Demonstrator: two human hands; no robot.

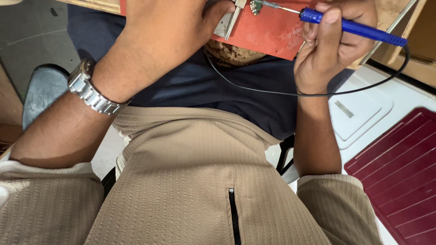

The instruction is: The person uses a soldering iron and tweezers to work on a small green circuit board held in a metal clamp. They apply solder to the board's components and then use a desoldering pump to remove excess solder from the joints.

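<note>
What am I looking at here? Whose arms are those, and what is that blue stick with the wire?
The picture comes from a camera worn on a person's head, looking straight down, so you see their own chest in a beige shirt and both arms. The right hand holds a blue-handled soldering iron, a tool with a thin metal tip; a black cord runs from its end and loops down across the lap. The tip points at a small green circuit board lying on a red mat at the top edge of the picture. The left hand, with a silver wristwatch on that arm, rests by a metal tool on the mat. How it grips that tool is hidden.
</note>
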